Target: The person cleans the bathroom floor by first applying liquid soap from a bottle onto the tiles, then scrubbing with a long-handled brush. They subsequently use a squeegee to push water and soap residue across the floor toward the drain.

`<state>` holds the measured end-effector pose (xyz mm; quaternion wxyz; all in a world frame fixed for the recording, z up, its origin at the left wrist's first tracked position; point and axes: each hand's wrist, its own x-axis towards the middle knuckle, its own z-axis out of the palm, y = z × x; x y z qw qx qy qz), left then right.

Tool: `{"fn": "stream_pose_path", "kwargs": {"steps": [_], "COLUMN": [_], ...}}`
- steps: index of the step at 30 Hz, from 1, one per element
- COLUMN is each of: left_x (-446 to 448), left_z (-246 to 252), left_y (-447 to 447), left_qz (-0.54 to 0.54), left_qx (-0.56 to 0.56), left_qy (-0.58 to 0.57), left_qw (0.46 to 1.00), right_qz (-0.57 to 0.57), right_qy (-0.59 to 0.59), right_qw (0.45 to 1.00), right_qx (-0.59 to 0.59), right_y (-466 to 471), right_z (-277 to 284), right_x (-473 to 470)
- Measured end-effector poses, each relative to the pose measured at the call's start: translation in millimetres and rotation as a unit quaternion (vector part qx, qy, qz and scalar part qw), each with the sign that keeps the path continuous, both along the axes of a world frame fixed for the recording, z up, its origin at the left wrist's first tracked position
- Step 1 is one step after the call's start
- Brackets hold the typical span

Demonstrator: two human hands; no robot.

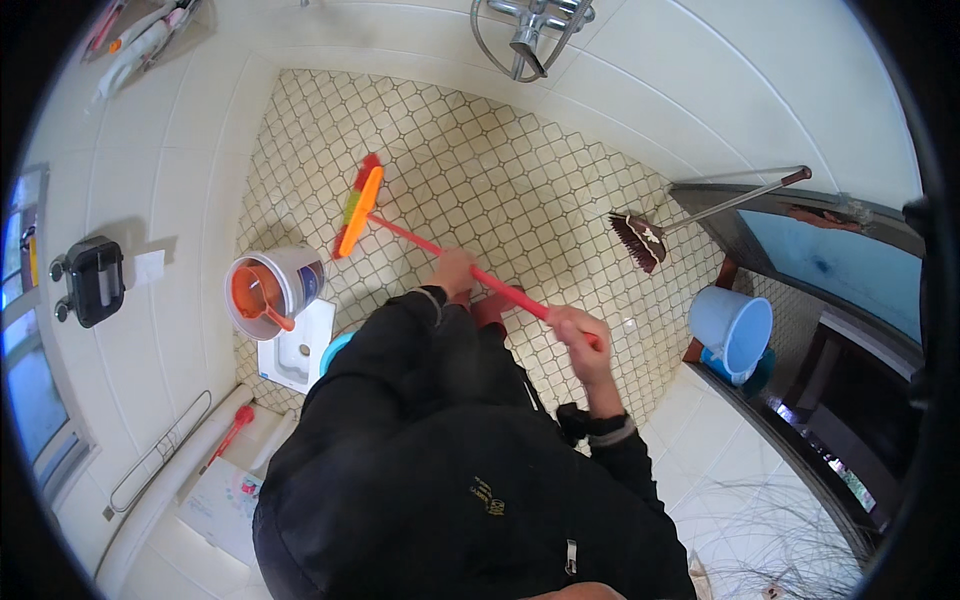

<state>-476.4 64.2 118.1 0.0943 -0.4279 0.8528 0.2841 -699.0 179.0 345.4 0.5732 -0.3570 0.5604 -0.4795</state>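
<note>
A push broom with an orange head [362,211] and red and yellow-green bristles stands on the tiled floor [480,172], left of centre. Its red handle [510,291] slants down to the right, towards my body. My left hand [454,271] is wrapped around the lower part of the handle. Higher up, near the handle's end, my right hand [581,337] grips it too. Below the handle, my reddish footwear [491,309] partly shows; my dark trousers and jacket hide the rest of the floor there.
At left, a white bucket [311,277] holds an orange dipper [255,291] beside a squat toilet [315,341]. A brown broom [641,238] leans at right, near a blue bucket [720,322] and a dark door frame [780,206]. A shower mixer [529,34] is on the far wall.
</note>
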Motion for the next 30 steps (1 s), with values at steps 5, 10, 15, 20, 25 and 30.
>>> {"fn": "stream_pose_path", "kwargs": {"steps": [5, 10, 15, 20, 25, 30], "left_x": [-133.6, -211.7, -173.9, -65.4, -37.5, -120.5], "left_z": [38.8, 90.2, 87.0, 49.3, 26.1, 49.3], "left_y": [29.7, 36.1, 37.0, 16.7, -7.9, 11.6], "left_qz": [-0.04, -0.116, -0.101, -0.034, -0.023, -0.06], "left_qx": [-0.05, 0.068, 0.06, 0.077, 0.0, -0.02], "left_qy": [0.259, 0.251, 0.231, 0.121, 0.116, 0.165], "left_qw": [0.964, 0.959, 0.966, 0.989, 0.993, 0.984], "right_qz": [-0.105, -0.194, -0.238, -0.142, -0.05, -0.139], "right_qy": [0.056, 0.085, 0.025, -0.022, -0.062, 0.046], "right_qw": [0.991, 0.973, 0.969, 0.99, 0.996, 0.989], "right_qx": [-0.058, -0.089, -0.063, -0.001, -0.042, -0.022], "right_y": [27.9, 51.0, 43.1, 13.7, -13.2, 14.7], "right_z": [95.6, 142.1, 127.2, 66.1, 38.6, 98.7], "right_x": [-55.0, -71.6, -59.5, -13.0, -10.2, -38.4]}}
